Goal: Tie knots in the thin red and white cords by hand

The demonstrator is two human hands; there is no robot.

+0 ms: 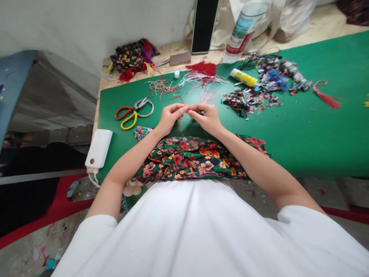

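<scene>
My left hand [172, 116] and my right hand [206, 116] meet over the green table mat, fingertips pinched together. Between them runs a thin reddish cord [180, 127]; one end rises above the fingers and strands hang below the left hand. Its middle is hidden by my fingers. A flowered cloth [190, 157] lies bunched at the table's near edge under my forearms. Beyond my hands lie loose cord pieces [163, 87], a bundle of red and white threads [203, 71] and some pink strands [208, 95]. Scissors [135, 112] with one red and one yellow handle rest left of my left hand.
A white power bank [98, 150] with a cable sits at the left edge. Right of my hands are fabric scraps [248, 100], a yellow glue stick [243, 77] and a red tassel [327, 97]. A phone [204, 27] and a plastic bottle [243, 32] stand behind.
</scene>
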